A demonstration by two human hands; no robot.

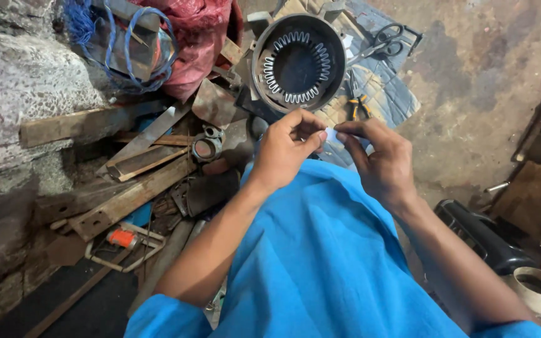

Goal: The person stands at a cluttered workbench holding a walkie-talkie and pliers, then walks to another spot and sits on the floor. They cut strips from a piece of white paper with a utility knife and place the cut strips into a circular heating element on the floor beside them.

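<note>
My left hand [285,150] and my right hand [380,161] meet in front of me over my blue garment. Between their fingertips they pinch a small white slip [331,134] that looks like thin paper. Just beyond the hands, a round dark motor stator [298,62] lies on its side, with white paper liners sticking out of its inner slots. The stator rests on a bluish cloth [388,94] spread on the floor.
Scissors [383,42] and yellow-handled pliers [357,106] lie on the cloth. Scrap wood and metal pieces [134,188] pile up at the left by a stone wall. A red sack [192,44] and blue cord sit behind. A black object [480,235] and a pipe end [538,286] are at the right.
</note>
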